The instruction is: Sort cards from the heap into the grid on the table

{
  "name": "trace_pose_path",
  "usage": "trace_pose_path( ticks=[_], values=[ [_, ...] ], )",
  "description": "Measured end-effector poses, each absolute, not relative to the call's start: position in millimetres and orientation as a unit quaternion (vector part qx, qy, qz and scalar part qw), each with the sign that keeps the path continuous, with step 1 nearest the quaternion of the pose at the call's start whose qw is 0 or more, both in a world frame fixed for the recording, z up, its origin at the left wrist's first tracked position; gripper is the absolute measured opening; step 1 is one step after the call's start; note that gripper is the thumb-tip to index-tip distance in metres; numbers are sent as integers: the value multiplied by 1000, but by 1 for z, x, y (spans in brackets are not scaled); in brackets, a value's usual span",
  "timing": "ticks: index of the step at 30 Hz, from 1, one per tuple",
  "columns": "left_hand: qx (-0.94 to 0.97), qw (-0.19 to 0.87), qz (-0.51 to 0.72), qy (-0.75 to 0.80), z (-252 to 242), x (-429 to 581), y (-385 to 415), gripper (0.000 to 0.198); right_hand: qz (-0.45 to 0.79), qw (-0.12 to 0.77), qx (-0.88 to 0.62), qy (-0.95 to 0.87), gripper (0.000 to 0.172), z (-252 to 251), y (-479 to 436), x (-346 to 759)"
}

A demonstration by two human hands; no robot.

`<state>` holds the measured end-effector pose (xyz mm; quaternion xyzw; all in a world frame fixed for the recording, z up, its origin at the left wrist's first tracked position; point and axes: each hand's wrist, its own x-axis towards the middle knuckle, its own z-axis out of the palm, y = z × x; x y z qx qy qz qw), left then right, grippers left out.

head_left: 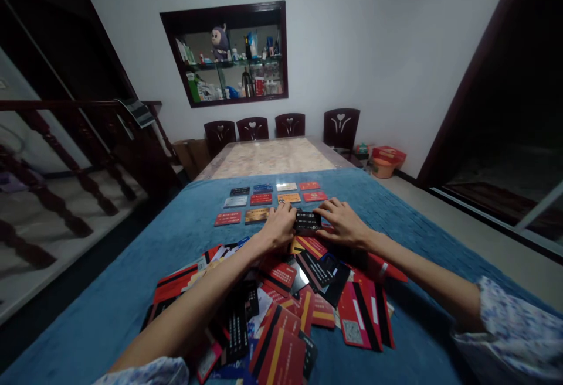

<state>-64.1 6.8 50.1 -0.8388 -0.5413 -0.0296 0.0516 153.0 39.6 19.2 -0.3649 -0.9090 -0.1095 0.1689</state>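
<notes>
Sleeves, pair: pale with a blue-violet pattern, the left one at the bottom edge left of centre, the right one at lower right.

Loose heap of cards, lower centre of the frame: mostly red and black, some blue, overlapping at all angles, several with dark stripes; partly hidden under the left forearm.

Blue cloth: spread beneath the cards, filling much of the lower frame.

Left hand, centre: fingers closed on the left end of a black card. Right hand, just right of centre: thumb and fingers closed on the right end of the same card.

Black card, one: held between the two hands at the far edge of the heap, pale lettering on its face.

Laid-out cards, in rows, centre of the frame beyond the heap. Nearest row: a red card and a gold card, the latter beside the left hand. Middle row: silver, red, orange, red. Farthest row: black, blue, whitish, red.

Desk: marbled top, bare beyond the cloth.

Chairs, four, dark, heart cut-outs; rightmost chair right of centre.

Wall niche, upper centre: dark frame, glass shelf, purple plush toy, assorted bottles.
</notes>
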Motion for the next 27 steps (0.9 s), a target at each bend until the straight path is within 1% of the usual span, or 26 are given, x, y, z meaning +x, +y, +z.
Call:
trace_pose_path(
  ticks=[3, 11, 19, 27],
  values=[
    [-836, 53, -18, -547, 50, -74, 7, 38, -105, 159, -361, -913, 47, 23, 42, 142],
    [-825, 41, -12, -564, 53, -99, 10, 30, -99, 128, -345, -925, 48, 29, 55, 115],
    [-812, 33, 5, -583, 61, -126, 17, 36, -81, 86, -326, -938, 49, 42, 69, 83],
    [-791, 39, 14, -610, 63, -154, 25, 31, -71, 73, -304, -947, 46, 48, 87, 49]
  ],
)
